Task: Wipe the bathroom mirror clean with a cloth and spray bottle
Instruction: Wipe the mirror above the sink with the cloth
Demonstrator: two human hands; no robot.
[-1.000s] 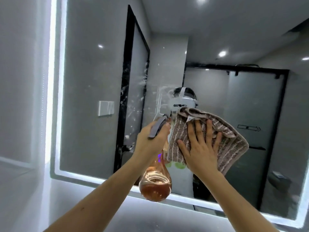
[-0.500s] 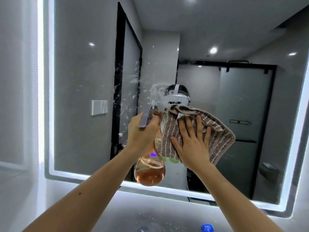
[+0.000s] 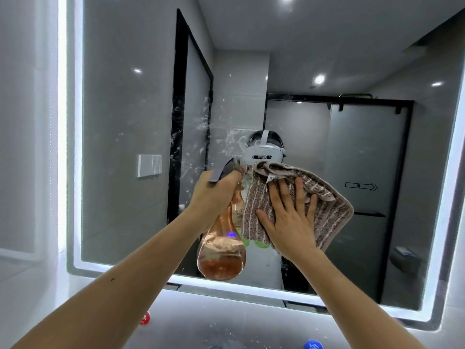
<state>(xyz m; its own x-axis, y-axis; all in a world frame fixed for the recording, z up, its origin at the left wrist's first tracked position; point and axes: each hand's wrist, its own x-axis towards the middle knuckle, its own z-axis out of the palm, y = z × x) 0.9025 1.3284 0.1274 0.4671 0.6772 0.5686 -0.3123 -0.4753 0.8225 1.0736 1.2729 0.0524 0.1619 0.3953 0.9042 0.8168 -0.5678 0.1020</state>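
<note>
The lit-edged bathroom mirror [image 3: 120, 117] fills the view, with white spray streaks and droplets on its glass left of centre. My left hand [image 3: 214, 197] grips the neck of an amber see-through spray bottle [image 3: 221, 253] with a grey trigger head, its nozzle close to the glass. Just to its right, my right hand [image 3: 289, 217] presses a brown striped cloth [image 3: 329, 210] flat against the mirror, fingers spread. The cloth hides the glass under it.
Below the mirror's glowing lower edge runs a grey splashback wall [image 3: 226, 321] speckled with droplets. A red cap [image 3: 144, 318] and a blue cap [image 3: 313, 345] peek in at the bottom. The reflection shows a dark door frame and a shower enclosure.
Both hands have stayed together on the glass while the view shifted; the red and blue caps at the bottom have come into view. More spray marks show left of the bottle.
</note>
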